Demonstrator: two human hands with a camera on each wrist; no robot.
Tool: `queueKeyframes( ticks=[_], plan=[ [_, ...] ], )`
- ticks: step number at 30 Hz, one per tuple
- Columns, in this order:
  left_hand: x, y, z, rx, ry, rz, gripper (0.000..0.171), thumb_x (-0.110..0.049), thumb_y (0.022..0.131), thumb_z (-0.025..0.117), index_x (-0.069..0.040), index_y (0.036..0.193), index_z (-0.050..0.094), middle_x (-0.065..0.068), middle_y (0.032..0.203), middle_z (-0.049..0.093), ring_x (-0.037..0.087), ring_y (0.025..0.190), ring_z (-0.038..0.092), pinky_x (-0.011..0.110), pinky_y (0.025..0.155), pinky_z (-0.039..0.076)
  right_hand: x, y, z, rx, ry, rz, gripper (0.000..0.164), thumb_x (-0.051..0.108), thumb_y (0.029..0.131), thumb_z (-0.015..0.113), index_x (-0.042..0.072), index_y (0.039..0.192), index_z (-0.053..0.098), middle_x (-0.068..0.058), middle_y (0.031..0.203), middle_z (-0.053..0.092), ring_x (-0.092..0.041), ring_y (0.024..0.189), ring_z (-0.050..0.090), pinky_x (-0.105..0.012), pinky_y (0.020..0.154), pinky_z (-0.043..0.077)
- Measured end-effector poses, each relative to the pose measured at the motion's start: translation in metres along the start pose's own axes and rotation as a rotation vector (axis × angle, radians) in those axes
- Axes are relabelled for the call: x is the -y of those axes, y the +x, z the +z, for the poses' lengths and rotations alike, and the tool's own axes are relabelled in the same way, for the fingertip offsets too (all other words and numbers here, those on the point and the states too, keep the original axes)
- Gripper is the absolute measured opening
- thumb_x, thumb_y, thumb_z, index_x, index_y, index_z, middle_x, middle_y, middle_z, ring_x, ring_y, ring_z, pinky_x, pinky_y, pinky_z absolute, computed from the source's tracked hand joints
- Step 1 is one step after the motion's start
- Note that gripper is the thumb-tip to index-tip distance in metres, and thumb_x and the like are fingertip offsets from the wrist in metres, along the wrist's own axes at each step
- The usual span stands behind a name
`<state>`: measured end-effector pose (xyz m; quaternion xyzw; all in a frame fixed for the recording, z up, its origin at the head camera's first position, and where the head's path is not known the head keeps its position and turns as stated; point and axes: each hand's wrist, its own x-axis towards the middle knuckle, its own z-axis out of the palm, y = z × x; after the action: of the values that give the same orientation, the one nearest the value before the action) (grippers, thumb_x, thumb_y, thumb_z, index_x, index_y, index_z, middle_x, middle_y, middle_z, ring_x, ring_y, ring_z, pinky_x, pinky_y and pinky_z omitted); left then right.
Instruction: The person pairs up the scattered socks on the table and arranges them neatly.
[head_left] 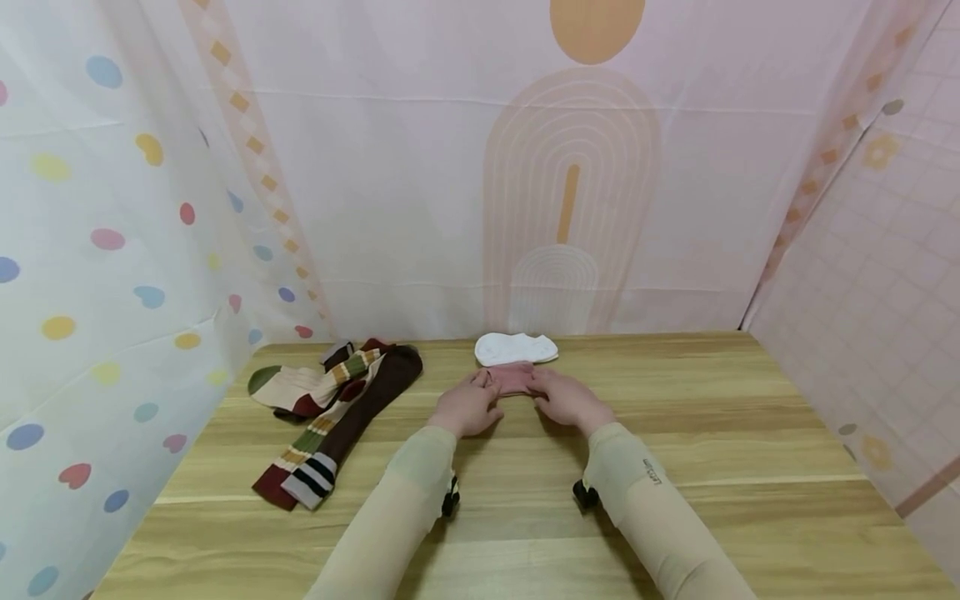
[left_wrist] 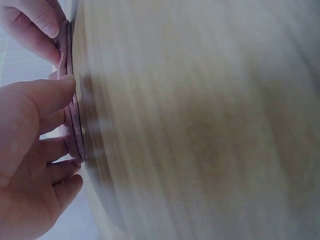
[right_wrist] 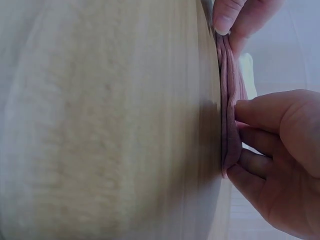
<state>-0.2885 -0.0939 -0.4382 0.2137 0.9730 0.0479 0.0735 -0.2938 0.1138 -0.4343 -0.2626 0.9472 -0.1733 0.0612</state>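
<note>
Pale printed curtains stand behind and beside a wooden table, and you reach over it with both arms in cream sleeves. Between your hands, toward the far edge, a pink sock lies folded into several layers. Your left hand grips its left end, fingers bent onto the cloth, the thumb on your side of the fold. Your right hand pinches the opposite end, the thumb against the layered edge and the fingertips round the end. Just beyond the pink sock you have a white sock, lying flat near the curtain. Well apart, to your left, there is a loose heap: a long brown sock with a striped cuff lies beside and partly over cream patterned socks with dark red and green parts.
</note>
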Motion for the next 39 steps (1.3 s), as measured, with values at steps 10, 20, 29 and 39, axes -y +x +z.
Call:
queueKeyframes(
  ticks=[10, 20, 29, 39],
  plan=[
    [0.0042, 0.0030, 0.0013, -0.010, -0.026, 0.007, 0.058, -0.037, 0.100, 0.059, -0.012, 0.150, 0.045, 0.017, 0.157, 0.030, 0.032, 0.146, 0.024, 0.047, 0.109, 0.037, -0.0070, 0.0020, -0.0002, -0.012, 0.026, -0.009, 0.041, 0.008, 0.098, 0.056, 0.000, 0.138, 0.056, -0.019, 0.151, 0.042, -0.036, 0.141, 0.035, -0.047, 0.114, 0.029],
    [0.0061, 0.0015, -0.0007, 0.005, -0.033, 0.023, 0.061, -0.038, 0.100, 0.059, -0.011, 0.151, 0.042, 0.019, 0.158, 0.028, 0.034, 0.147, 0.023, 0.047, 0.111, 0.035, -0.0072, 0.0020, -0.0001, -0.005, 0.049, -0.020, 0.042, 0.010, 0.099, 0.056, -0.001, 0.140, 0.054, -0.019, 0.152, 0.039, -0.035, 0.143, 0.030, -0.047, 0.115, 0.026],
    [0.0060, 0.0021, -0.0025, -0.049, -0.048, 0.042, 0.057, -0.036, 0.099, 0.061, -0.011, 0.148, 0.047, 0.018, 0.155, 0.036, 0.035, 0.143, 0.031, 0.048, 0.111, 0.033, -0.0067, -0.0022, -0.0020, -0.007, 0.068, -0.051, 0.045, 0.009, 0.098, 0.057, -0.005, 0.141, 0.051, -0.023, 0.153, 0.037, -0.037, 0.144, 0.028, -0.048, 0.116, 0.025],
    [0.0088, -0.0064, -0.0022, -0.237, -0.145, 0.174, 0.032, -0.020, 0.093, 0.070, -0.007, 0.123, 0.064, 0.019, 0.129, 0.056, 0.035, 0.121, 0.053, 0.049, 0.098, 0.045, -0.0084, -0.0013, -0.0004, -0.021, 0.079, -0.061, 0.044, 0.010, 0.098, 0.059, -0.006, 0.139, 0.053, -0.024, 0.152, 0.037, -0.038, 0.142, 0.030, -0.048, 0.115, 0.025]
  ],
)
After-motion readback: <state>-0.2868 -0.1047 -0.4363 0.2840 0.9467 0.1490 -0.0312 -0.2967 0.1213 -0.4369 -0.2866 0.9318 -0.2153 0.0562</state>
